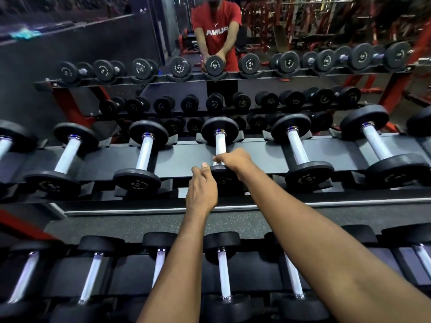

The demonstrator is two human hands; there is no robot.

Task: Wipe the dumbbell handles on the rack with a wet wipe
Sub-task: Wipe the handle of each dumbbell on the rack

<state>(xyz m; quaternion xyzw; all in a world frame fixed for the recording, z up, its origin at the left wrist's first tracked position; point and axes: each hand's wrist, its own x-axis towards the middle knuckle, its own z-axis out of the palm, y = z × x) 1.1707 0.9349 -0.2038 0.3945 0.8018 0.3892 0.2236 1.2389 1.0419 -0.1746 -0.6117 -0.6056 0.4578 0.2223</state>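
Lower-tier dumbbells [224,271] are lying closest to the lens as two bare forearms are reaching over them to the upper tier of the rack [256,155], where the centre dumbbell [219,134] is getting attention. The right hand [233,160] is curling its fingers round the near end of the handle [220,143], a pale scrap under them probably being the wet wipe, though it is blending with the metal. The left hand [201,190], thumb raised, is curling against the near head, apparently steadying it. Neighbouring handles [144,150] are gleaming alike, so nothing is showing which are already wiped; judging by the rows on both tiers, plenty of work is likely remaining. A mirror [116,43] behind is doubling the scene.
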